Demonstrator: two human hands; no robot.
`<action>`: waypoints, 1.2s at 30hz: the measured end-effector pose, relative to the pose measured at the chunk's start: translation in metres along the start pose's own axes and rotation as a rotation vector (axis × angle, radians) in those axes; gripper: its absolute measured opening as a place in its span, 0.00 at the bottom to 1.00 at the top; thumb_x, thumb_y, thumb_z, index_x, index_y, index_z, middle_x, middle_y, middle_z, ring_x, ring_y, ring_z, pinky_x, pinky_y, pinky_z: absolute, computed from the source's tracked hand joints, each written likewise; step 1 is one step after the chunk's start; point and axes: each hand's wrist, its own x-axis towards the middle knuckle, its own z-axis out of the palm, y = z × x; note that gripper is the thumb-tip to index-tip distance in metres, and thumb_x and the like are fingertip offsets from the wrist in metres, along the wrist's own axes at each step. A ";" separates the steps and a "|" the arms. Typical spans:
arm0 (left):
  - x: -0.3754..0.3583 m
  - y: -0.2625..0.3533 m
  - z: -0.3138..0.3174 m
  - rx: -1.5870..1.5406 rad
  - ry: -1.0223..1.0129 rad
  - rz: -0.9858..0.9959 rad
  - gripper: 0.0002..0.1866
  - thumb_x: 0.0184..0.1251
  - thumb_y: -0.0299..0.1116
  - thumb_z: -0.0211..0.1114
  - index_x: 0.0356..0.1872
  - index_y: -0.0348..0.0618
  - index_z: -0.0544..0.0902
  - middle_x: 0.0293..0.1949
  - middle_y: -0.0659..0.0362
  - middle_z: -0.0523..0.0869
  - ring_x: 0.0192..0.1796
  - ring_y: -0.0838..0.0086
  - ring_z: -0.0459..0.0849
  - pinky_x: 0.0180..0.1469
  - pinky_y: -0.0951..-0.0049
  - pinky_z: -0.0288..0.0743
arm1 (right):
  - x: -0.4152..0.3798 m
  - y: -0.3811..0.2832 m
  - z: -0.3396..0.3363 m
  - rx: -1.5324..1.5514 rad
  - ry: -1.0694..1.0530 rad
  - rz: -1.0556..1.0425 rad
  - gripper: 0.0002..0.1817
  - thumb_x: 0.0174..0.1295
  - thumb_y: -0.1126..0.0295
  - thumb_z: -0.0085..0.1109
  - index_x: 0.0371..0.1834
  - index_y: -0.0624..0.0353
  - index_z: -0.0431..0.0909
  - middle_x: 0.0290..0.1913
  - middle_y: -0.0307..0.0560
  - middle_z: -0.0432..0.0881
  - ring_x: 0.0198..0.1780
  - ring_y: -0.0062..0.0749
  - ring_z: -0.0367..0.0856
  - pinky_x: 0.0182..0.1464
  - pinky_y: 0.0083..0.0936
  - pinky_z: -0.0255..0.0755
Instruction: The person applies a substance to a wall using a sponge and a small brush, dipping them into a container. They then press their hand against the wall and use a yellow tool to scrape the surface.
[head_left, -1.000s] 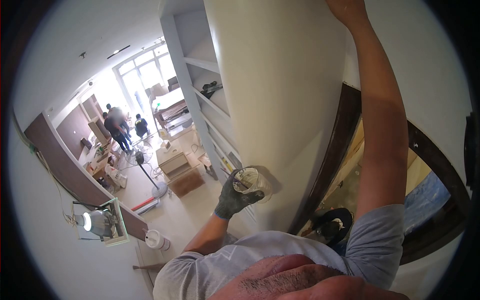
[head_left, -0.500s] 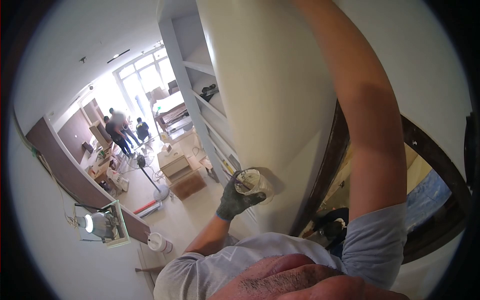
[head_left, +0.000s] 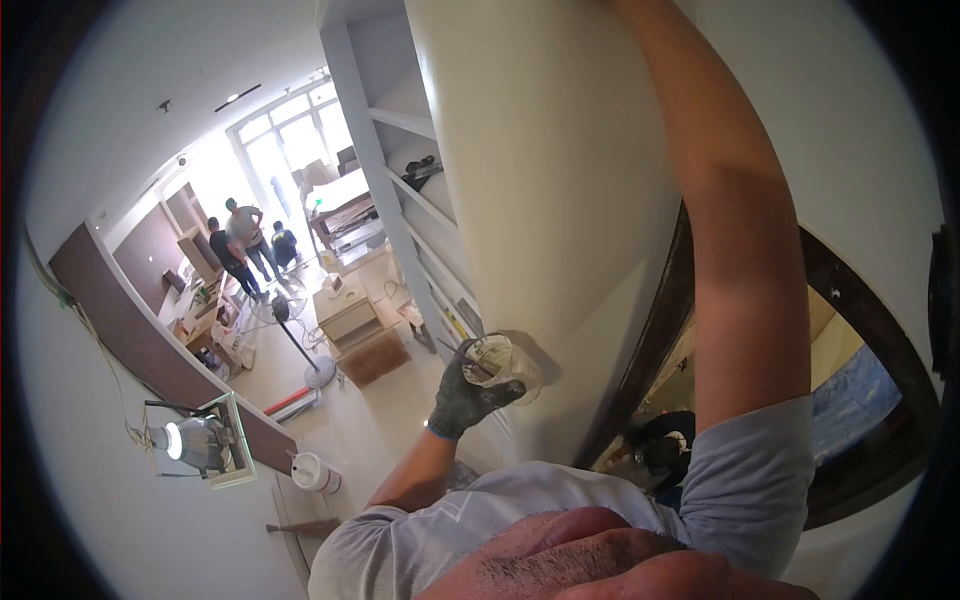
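Note:
My left hand (head_left: 465, 398), in a dark, stained work glove, is wrapped round a clear plastic tub (head_left: 520, 372). The tub has whitish smears inside, and a thin dark stick-like thing (head_left: 478, 368) shows at its mouth. It is held close in front of the smooth off-white wall panel (head_left: 545, 200), on which a shadow falls beside it. My right arm (head_left: 745, 250) is stretched up along the panel and leaves the frame at the top edge. The right hand itself is outside the picture.
White shelving (head_left: 375, 150) adjoins the panel. A dark-framed opening (head_left: 845, 290) is at the right, with a person (head_left: 665, 445) low inside it. Left are a lit lamp (head_left: 195, 440), a white bucket (head_left: 315, 473) and a pedestal fan (head_left: 318, 372). Three people (head_left: 245, 240) are farther back.
The view has shifted a little. My left hand still grips the tub in nearly the same place. In the background, one standing person has become more upright.

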 end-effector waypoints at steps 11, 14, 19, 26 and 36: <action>0.005 0.008 -0.001 0.017 -0.021 0.084 0.43 0.48 0.39 0.88 0.64 0.40 0.74 0.55 0.56 0.85 0.57 0.70 0.85 0.62 0.65 0.80 | -0.058 0.065 -0.014 0.255 0.424 -0.110 0.15 0.72 0.61 0.61 0.43 0.63 0.88 0.45 0.56 0.87 0.51 0.48 0.84 0.59 0.43 0.75; 0.004 0.013 -0.002 0.065 -0.054 0.143 0.46 0.47 0.35 0.89 0.67 0.40 0.71 0.57 0.57 0.84 0.58 0.71 0.85 0.62 0.65 0.81 | -0.119 0.045 -0.037 0.452 -0.039 0.167 0.28 0.67 0.51 0.69 0.61 0.61 0.79 0.60 0.56 0.81 0.65 0.47 0.78 0.68 0.40 0.71; 0.002 0.058 0.007 -0.296 -0.050 0.009 0.47 0.40 0.40 0.90 0.66 0.40 0.75 0.58 0.57 0.82 0.59 0.67 0.82 0.64 0.64 0.76 | -0.306 0.037 -0.048 0.689 -0.637 0.049 0.37 0.58 0.52 0.78 0.68 0.56 0.77 0.65 0.47 0.80 0.63 0.37 0.80 0.65 0.32 0.73; 0.019 0.056 0.017 0.471 -0.117 0.336 0.51 0.37 0.42 0.91 0.66 0.39 0.75 0.59 0.49 0.78 0.62 0.56 0.79 0.66 0.60 0.73 | -0.423 0.037 -0.038 1.246 -0.967 0.689 0.48 0.51 0.73 0.82 0.76 0.65 0.63 0.65 0.49 0.79 0.66 0.32 0.78 0.70 0.33 0.70; 0.032 0.025 0.023 -0.651 -0.171 -0.158 0.26 0.74 0.21 0.63 0.70 0.46 0.68 0.55 0.53 0.82 0.51 0.67 0.84 0.47 0.66 0.85 | -0.458 0.093 -0.058 1.258 -0.753 0.811 0.39 0.55 0.75 0.77 0.71 0.64 0.68 0.60 0.46 0.82 0.62 0.31 0.80 0.67 0.32 0.72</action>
